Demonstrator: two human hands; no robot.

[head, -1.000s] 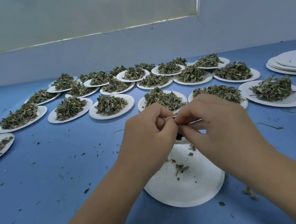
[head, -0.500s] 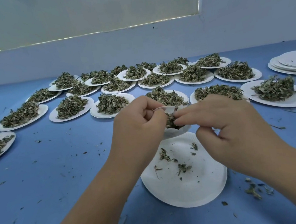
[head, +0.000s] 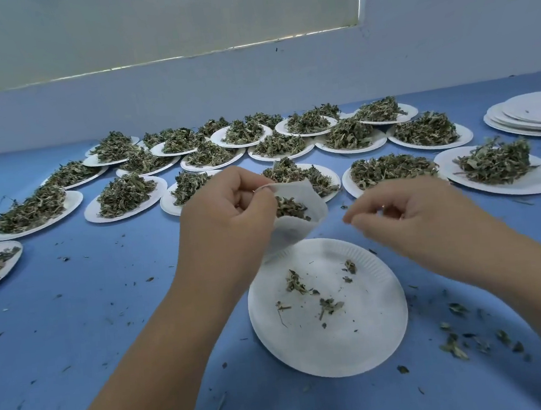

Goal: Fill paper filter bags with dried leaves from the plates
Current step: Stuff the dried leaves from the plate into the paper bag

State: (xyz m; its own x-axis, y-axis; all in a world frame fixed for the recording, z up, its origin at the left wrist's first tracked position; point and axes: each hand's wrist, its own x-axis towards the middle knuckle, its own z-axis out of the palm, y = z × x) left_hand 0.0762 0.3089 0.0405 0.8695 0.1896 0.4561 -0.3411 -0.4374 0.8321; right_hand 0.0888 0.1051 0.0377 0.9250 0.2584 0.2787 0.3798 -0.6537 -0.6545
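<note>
The wide blue worktop (head: pixel 75 322) is covered toward 12 o'clock by rows of round white paper plates heaped with dried green leaves (head: pixel 93 215). A stack of empty white paper plates (head: pixel 534 113) is seen at 2 o'clock. Nearest the person, a round white paper plate (head: pixel 326 348) carries only a few leaf scraps. Over its rim at 11 o'clock, the small white paper filter bag (head: pixel 298 232) is held up. Its mouth is open and a portion of dark dried leaves (head: pixel 291 207) can be seen inside.

The bag is judged to be very light, thin and soft. It would be crumpled or torn by a hard squeeze, so it is best taken at the upper edge of the mouth. There it is pinched by the left hand (head: pixel 227 215), at 9 o'clock of the bag. The leaves are judged brittle and easily spilled.

The right hand (head: pixel 422 213) is found at 3 o'clock of the bag, apart from it, with curled fingers. It is blurred, and whether any leaf is pinched cannot be told.

Half a second ago this hand was at the bag's mouth; it has now been drawn away, and the mouth is uncovered.
</note>
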